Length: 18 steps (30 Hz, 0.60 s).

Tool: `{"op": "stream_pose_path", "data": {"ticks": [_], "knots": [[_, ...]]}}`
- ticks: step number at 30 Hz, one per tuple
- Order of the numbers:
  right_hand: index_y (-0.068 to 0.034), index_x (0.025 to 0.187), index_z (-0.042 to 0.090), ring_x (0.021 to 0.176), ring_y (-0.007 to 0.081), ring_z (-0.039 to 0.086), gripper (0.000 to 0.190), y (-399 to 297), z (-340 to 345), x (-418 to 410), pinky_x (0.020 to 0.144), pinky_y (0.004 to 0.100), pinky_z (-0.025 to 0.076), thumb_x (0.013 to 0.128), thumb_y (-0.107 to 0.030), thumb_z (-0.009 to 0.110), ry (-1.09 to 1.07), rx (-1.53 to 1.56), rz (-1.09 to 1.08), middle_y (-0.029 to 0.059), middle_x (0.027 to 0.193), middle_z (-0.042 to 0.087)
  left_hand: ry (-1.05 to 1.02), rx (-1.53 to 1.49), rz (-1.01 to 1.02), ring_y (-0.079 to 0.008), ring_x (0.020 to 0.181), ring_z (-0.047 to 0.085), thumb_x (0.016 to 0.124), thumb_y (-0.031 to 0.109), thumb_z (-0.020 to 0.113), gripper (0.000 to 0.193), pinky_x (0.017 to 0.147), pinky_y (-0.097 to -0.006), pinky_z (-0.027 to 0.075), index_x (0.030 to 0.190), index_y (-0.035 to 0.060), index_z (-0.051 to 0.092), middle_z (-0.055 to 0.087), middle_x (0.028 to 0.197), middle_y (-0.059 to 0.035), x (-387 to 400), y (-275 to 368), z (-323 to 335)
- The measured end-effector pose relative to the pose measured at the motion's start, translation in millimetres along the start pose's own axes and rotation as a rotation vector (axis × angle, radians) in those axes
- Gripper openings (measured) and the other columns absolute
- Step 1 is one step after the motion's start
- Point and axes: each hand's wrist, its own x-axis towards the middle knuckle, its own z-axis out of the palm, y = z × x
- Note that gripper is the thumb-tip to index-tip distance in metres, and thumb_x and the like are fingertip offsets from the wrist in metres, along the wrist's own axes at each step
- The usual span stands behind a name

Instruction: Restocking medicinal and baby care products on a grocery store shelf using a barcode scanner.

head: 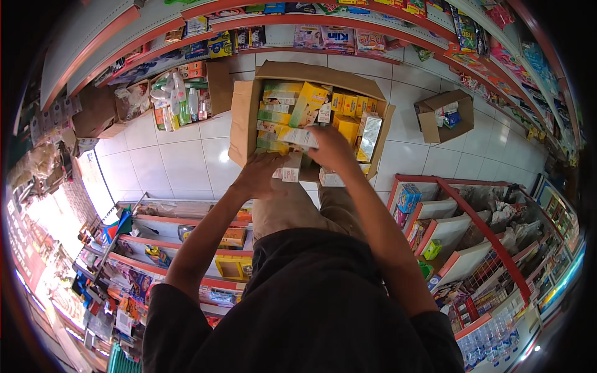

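Note:
A large open cardboard box (243, 122) stands on the tiled floor before me, holding several yellow, green and white cartons. My right hand (329, 145) reaches into it, its fingers closed on the end of a white-sided carton (298, 137). Over the box's near left edge lies my left hand (263, 175), fingers spread, beside a small white and pink carton (292, 167); whether it grips anything is hard to tell. Another white carton (330, 177) sits at the near edge below my right wrist. A yellow and green carton (309, 103) lies slanted across the others.
Open cardboard boxes with bottles (179, 100) stand at the left, and a smaller box (445, 116) with packets stands at the right. Stocked shelves (280, 19) with red edges curve across the far side. More shelving (443, 224) flanks me on both sides.

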Motion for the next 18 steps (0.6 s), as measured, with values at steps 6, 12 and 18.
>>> {"op": "stream_pose_path", "data": {"ticks": [6, 12, 18], "knots": [[-0.007, 0.121, 0.055, 0.087, 0.0325, 0.065, 0.049, -8.9, -62.7, 5.2, 0.079, 0.0389, 0.05, 0.075, -0.016, 0.068, -0.007, 0.199, 0.026, 0.0197, 0.099, 0.066, 0.118, 0.317, -0.053, -0.0283, 0.116, 0.048, 0.07, 0.045, 0.072, 0.064, 0.097, -0.0502, 0.032, 0.123, 0.012, 0.053, 0.057, 0.117, -0.0087, 10.4, -15.0, 37.0], [-0.006, 0.125, 0.053, 0.094, 0.0337, 0.064, 0.051, -2.4, -61.3, -1.1, 0.082, 0.0387, 0.05, 0.078, -0.02, 0.069, 0.146, 0.281, 0.03, 0.0199, 0.107, 0.065, 0.291, 0.345, -0.047, -0.0283, 0.095, 0.06, 0.079, 0.055, 0.064, 0.061, 0.086, -0.0452, 0.04, 0.114, 0.0059, 0.057, 0.063, 0.096, -0.0123, 34.8, -28.7, 31.5], [-0.008, 0.129, 0.051, 0.11, 0.0341, 0.056, 0.052, 7.1, -28.9, 1.0, 0.093, 0.0392, 0.045, 0.08, -0.016, 0.068, 0.118, 0.087, 0.03, 0.0179, 0.12, 0.058, 0.285, 0.217, 0.039, -0.0356, 0.086, 0.064, 0.082, 0.055, 0.06, 0.072, 0.08, -0.0434, 0.05, 0.128, 0.0018, 0.046, 0.064, 0.094, -0.0202, 68.0, -36.1, 14.6]]}}
